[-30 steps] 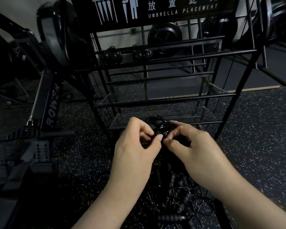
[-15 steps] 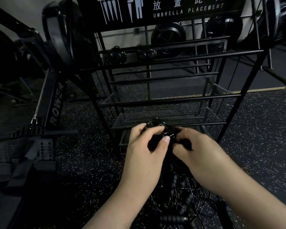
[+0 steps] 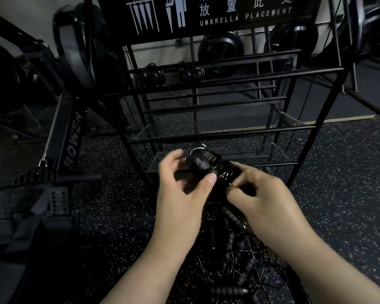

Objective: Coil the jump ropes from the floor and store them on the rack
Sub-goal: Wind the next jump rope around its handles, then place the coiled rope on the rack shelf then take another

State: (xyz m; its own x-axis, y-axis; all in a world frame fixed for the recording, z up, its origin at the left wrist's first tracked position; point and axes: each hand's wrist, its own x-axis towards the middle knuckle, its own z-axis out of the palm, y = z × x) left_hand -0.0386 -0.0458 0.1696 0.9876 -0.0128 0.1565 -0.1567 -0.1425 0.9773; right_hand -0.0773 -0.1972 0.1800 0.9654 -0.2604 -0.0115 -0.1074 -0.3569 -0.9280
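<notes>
Speckled black floor (image 3: 349,194) carries a tangle of jump ropes (image 3: 235,266) nearest. Above it, the left hand (image 3: 180,194) and right hand (image 3: 266,198) both grip a coiled jump rope (image 3: 203,164). Beyond stands the black rack (image 3: 217,137), two coiled ropes (image 3: 171,75) on a far bar.

Rope tangle (image 3: 235,266) on floor (image 3: 338,194) before rack (image 3: 219,137)

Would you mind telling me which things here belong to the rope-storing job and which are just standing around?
Part of the job:
- coiled jump rope, held by left hand and right hand
- tangled jump ropes on the floor
- rack
- two stored coils

Just standing around:
- rower
- fan wheels
</notes>
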